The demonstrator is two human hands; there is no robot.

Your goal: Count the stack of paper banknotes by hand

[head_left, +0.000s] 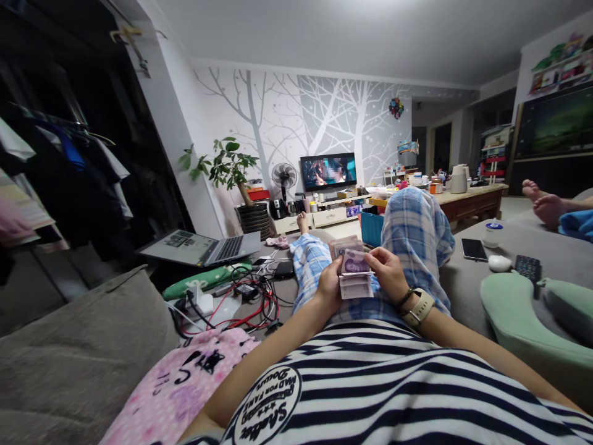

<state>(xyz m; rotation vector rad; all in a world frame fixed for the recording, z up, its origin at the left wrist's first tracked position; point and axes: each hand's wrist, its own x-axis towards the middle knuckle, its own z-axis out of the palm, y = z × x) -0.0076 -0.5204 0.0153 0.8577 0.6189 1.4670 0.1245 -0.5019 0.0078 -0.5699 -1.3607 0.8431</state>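
Above my lap, my left hand (330, 285) is closed around a stack of banknotes (356, 288), partly fanned with some ends hanging down. The uppermost note (356, 262) is purple and bears a portrait. My right hand (387, 272), with a beige watch on its wrist, pinches that note at its right edge. Browner notes (345, 245) stick out behind the top one. Blue plaid trousers (412, 232) cover my legs, the right knee raised.
Left of my legs are an open laptop (204, 248), tangled cables (259, 296) and a pink blanket (199, 377). On the right lie a phone (473, 250), a white mouse (500, 264), a remote (527, 268) and a green neck pillow (514, 303). Another person's feet (546, 204) rest farther right.
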